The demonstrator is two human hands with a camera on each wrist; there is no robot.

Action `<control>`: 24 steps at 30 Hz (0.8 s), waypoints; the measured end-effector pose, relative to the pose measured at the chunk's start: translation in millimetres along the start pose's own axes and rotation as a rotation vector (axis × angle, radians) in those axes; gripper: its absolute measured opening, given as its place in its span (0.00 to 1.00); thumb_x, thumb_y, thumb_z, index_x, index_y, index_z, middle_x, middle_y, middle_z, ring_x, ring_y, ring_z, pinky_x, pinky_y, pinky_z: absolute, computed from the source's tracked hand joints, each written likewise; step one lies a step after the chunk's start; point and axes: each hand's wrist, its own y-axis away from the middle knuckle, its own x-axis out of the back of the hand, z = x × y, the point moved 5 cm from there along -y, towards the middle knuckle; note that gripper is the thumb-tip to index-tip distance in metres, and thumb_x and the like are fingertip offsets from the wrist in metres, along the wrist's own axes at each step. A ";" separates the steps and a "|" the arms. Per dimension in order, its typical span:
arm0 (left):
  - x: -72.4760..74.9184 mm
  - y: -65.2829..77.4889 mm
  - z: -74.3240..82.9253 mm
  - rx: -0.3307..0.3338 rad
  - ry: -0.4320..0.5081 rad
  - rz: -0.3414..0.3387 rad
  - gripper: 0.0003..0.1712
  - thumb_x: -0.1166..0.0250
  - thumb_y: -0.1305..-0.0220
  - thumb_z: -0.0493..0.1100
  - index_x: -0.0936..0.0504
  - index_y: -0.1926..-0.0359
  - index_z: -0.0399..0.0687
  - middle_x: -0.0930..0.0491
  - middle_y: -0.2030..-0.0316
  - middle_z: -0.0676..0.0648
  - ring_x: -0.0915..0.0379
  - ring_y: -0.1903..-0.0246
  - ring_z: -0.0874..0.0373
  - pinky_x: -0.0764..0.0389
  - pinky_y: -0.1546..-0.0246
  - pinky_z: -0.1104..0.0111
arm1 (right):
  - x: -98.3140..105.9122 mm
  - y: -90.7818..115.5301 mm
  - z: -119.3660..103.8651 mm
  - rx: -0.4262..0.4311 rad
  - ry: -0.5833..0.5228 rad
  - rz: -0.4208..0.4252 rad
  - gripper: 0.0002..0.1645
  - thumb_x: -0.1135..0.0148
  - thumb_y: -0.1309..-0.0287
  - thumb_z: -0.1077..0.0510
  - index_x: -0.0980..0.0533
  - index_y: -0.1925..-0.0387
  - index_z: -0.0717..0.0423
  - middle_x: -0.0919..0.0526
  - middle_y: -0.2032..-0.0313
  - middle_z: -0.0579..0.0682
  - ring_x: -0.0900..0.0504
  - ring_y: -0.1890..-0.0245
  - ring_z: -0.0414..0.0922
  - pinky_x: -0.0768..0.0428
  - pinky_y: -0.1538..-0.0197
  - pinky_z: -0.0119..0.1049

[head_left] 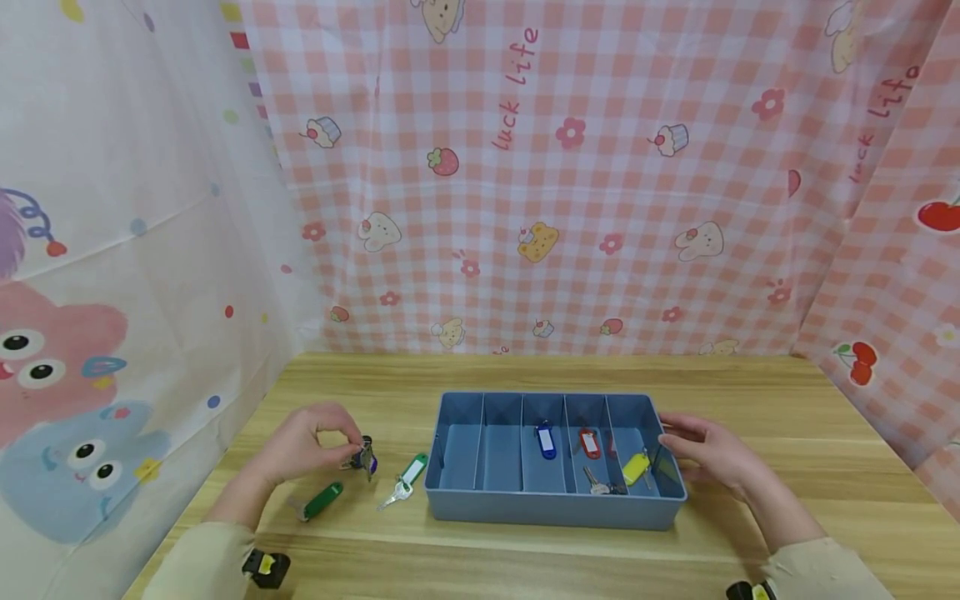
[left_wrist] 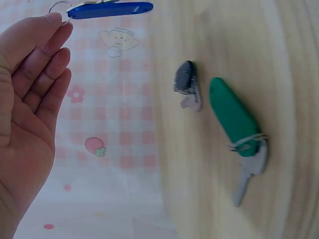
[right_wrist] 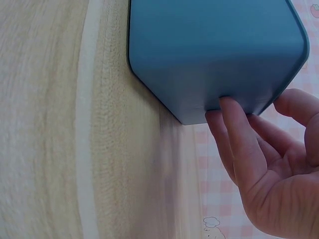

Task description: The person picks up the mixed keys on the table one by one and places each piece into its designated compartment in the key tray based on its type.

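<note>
My left hand (head_left: 311,446) pinches a metal key ring between thumb and fingertips. From that ring hangs a key with a blue key tag (left_wrist: 112,10), raised over the table's left part. Just below it lie a green key tag (head_left: 322,502) with its key and, in the left wrist view, a black-tagged key (left_wrist: 186,82). A second green key tag (head_left: 413,470), with a white label, lies near the tray's left end. My right hand (head_left: 712,454) grips the right end of the blue-grey divided tray (head_left: 555,510), thumb over the rim and fingers against the outer wall.
Inside the tray, a blue tag (head_left: 546,442) lies in the middle compartment. A red tag (head_left: 589,443) and a silver key (head_left: 596,482) share the one beside it. The rightmost holds a yellow tag (head_left: 636,468). Patterned cloth (head_left: 570,183) hangs behind the wooden table (head_left: 375,558).
</note>
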 end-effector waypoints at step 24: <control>10.9 -30.3 28.1 -0.116 -0.051 0.036 0.14 0.24 0.50 0.30 0.13 0.69 0.56 0.18 0.67 0.63 0.22 0.64 0.64 0.20 0.59 0.64 | 1.5 -1.3 2.0 -0.002 0.012 0.002 0.40 0.41 0.30 0.55 0.45 0.29 0.74 0.36 0.36 0.75 0.23 0.45 0.54 0.19 0.50 0.52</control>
